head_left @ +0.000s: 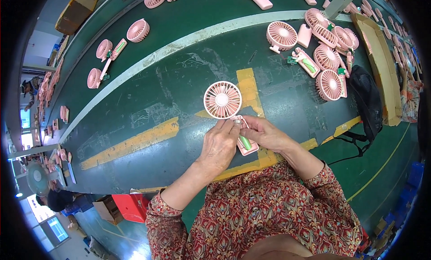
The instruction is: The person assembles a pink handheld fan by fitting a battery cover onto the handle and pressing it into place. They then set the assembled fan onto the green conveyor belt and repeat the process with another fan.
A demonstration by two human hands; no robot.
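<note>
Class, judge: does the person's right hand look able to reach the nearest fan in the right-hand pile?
Probably yes: nothing visible stands between the right hand and that nearest fan, though the hand's fingers, on the pink handle, would likely need to let go first.

Held fan [221,100]: smooth plastic. Desk [191,145]: slightly glossy, scuffed. From fan: 3 o'clock, cardboard tray [387,87], matt; 6 o'clock, shirt [244,215], patterned cloth; 8 o'clock, tape strip [134,141], worn.

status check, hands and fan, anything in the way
Left hand and right hand both on fan. Handle open, green cylinder showing. Nothing seen blocking; other fans apart.
</note>
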